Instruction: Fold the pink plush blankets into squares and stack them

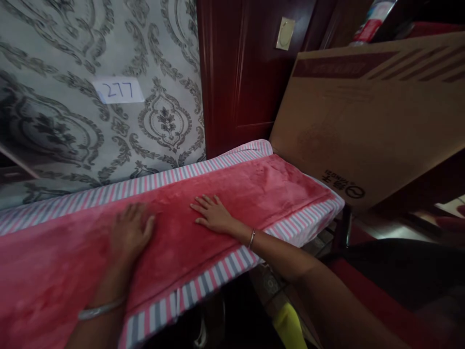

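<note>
A long red plush cover [174, 242] lies spread along a narrow surface, over a pink, grey and white striped cloth [225, 269] whose edges show on both sides. My left hand [131, 228] rests on the plush, palm down with the fingers stretched out; it is slightly blurred. Further right, my right hand [212, 213] lies flat on the same cover with its fingers spread. Neither hand holds anything. Toward the far right end the plush looks lighter and somewhat rumpled.
Patterned wallpaper [167, 116] with a paper marked 277 [118, 90] stands behind. A dark red wooden panel [250, 72] adjoins it. At right leans a large cardboard box [363, 111], a bottle [374, 22] behind its top edge. Something yellow [289, 327] shows below.
</note>
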Available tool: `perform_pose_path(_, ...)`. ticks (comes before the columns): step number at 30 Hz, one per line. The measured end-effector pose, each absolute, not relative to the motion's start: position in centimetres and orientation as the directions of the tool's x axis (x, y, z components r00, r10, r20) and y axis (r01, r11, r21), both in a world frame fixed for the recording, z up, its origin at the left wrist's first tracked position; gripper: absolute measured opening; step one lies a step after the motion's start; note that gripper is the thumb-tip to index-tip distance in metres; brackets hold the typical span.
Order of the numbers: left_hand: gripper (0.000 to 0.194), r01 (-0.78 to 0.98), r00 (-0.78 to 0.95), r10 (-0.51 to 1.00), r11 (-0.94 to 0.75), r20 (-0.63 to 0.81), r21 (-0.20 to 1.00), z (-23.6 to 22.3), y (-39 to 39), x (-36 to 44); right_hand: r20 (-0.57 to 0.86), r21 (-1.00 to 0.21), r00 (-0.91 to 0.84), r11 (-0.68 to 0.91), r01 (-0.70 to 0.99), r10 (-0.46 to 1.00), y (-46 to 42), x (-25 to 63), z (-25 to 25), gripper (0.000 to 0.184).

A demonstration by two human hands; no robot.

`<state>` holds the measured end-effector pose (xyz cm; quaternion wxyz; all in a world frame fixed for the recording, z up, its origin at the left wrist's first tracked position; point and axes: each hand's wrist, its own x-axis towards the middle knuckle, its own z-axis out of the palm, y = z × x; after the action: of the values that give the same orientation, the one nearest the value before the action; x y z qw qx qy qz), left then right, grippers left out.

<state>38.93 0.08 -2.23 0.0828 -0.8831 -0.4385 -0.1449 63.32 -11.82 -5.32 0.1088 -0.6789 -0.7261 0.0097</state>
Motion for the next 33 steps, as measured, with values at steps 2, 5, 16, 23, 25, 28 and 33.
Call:
perform_pose_path(2, 0.057, 0.74, 0.66, 0.71, -0.671, 0.245, -0.048, -2.8, -1.2, 40.1, 0.154, -0.159, -0.049, 0.073, 0.985, 0.987, -11.9, 63.5, -5.3, 0.063)
perform_pose_path(5, 0.061, 0.65, 0.755, 0.641, -0.759, 0.136, -0.038, -3.9, -2.6, 41.3, 0.145, -0.153, 0.018, 0.005, 0.988, 0.989, -12.5, 65.7, -5.1, 0.06)
perform_pose_path(16, 0.061, 0.649, 0.758, 0.637, -0.759, 0.136, -0.062, -4.2, -2.9, 41.1, 0.018, -0.089, 0.651, -0.648, 0.757, 0.759, -23.9, 82.5, -5.6, 0.058)
perform_pose_path(23, 0.062, 0.653, 0.753, 0.642, -0.756, 0.147, -0.042, -3.8, -3.8, 41.5, -0.015, -0.104, 0.693, -0.69, 0.716, 0.721, -25.0, 83.2, -5.6, 0.061)
perform_pose_path(25, 0.061, 0.657, 0.747, 0.647, -0.753, 0.151, -0.025, -3.9, -4.3, 41.5, -0.03, -0.117, 0.71, -0.708, 0.696, 0.703, -24.9, 82.8, -5.3, 0.06)
perform_pose_path(28, 0.061, 0.657, 0.746, 0.646, -0.754, 0.162, -0.015, -4.2, -4.7, 41.4, 0.017, -0.154, 0.724, -0.713, 0.684, 0.69, -23.7, 80.9, -5.1, 0.058)
perform_pose_path(33, 0.06, 0.682, 0.727, 0.665, -0.729, 0.172, -0.061, -4.7, -5.0, 41.3, 0.128, -0.2, 0.462, -0.434, 0.879, 0.878, -19.5, 72.6, -5.6, 0.055)
